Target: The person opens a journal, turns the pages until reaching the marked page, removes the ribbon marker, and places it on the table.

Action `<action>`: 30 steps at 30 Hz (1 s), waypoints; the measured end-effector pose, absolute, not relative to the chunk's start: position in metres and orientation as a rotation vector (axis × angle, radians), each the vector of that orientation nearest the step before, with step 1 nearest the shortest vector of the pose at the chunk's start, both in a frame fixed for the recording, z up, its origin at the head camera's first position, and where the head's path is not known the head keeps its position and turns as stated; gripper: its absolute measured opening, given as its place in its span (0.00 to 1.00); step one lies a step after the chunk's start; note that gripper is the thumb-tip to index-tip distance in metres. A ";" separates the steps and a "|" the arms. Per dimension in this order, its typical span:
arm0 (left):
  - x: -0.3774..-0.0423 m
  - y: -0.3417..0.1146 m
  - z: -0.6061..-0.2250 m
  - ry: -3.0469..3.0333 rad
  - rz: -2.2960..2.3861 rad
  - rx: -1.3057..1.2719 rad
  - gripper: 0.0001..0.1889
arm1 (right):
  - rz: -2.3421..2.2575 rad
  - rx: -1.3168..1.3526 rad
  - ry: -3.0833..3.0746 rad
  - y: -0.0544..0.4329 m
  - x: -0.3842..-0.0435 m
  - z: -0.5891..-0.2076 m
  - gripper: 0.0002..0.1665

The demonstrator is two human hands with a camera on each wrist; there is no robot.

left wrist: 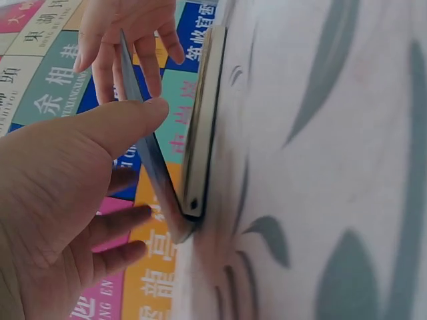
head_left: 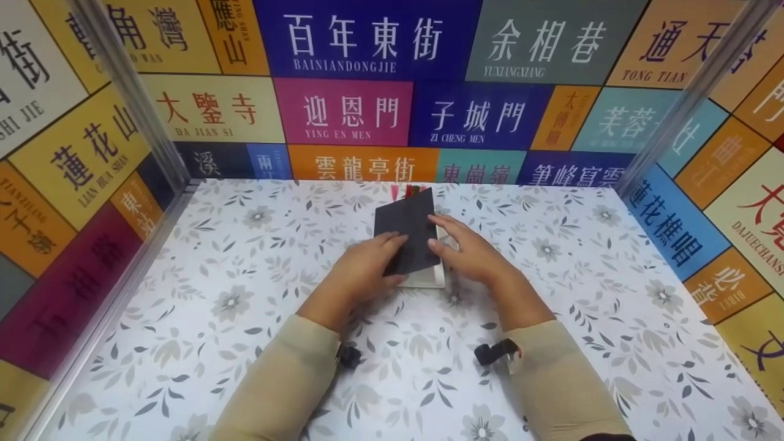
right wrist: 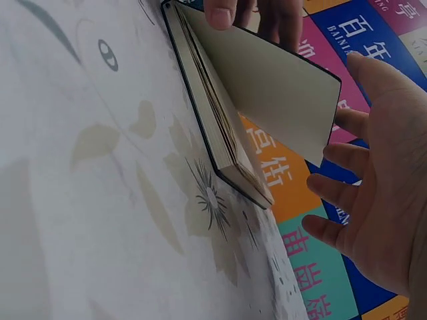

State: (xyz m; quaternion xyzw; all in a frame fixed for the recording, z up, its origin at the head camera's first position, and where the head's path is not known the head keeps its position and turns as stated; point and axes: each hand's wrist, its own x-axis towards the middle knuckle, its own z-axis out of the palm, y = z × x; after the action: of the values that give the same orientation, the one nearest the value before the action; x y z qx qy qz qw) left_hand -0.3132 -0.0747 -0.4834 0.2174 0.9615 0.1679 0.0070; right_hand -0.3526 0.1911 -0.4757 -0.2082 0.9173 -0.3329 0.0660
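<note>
A small notebook with a dark cover [head_left: 413,223] lies at the table's far middle, its cover lifted at a slant. The cover's cream inner face [right wrist: 280,83] and the page block [right wrist: 213,110] show in the right wrist view. My left hand [head_left: 367,263] pinches the cover near its lower edge, fingers on the dark outer face and thumb [right wrist: 220,13] on the inner side. My right hand [head_left: 474,248] is at the cover's right edge, its fingers loosely spread. Its fingertips [right wrist: 323,230] reach around that free edge; whether they touch it is hard to tell.
Pink and dark strips [head_left: 411,191] stick out beyond the notebook's far end. A white tablecloth [head_left: 245,367] with grey leaves and flowers covers the table. Panels with coloured signs [head_left: 361,113] stand at the back and both sides, with metal posts [head_left: 683,98] at the corners.
</note>
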 end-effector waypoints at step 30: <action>-0.294 -0.099 -0.455 3.384 0.410 0.783 0.56 | -0.904 -0.698 2.752 0.178 -0.349 -0.475 0.44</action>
State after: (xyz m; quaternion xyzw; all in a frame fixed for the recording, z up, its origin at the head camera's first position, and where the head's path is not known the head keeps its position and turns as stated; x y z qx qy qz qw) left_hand -0.2945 -0.0986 -0.4551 0.2204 0.9523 0.1153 -0.1770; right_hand -0.3488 0.1783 -0.4745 -0.2336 0.9206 -0.3024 0.0807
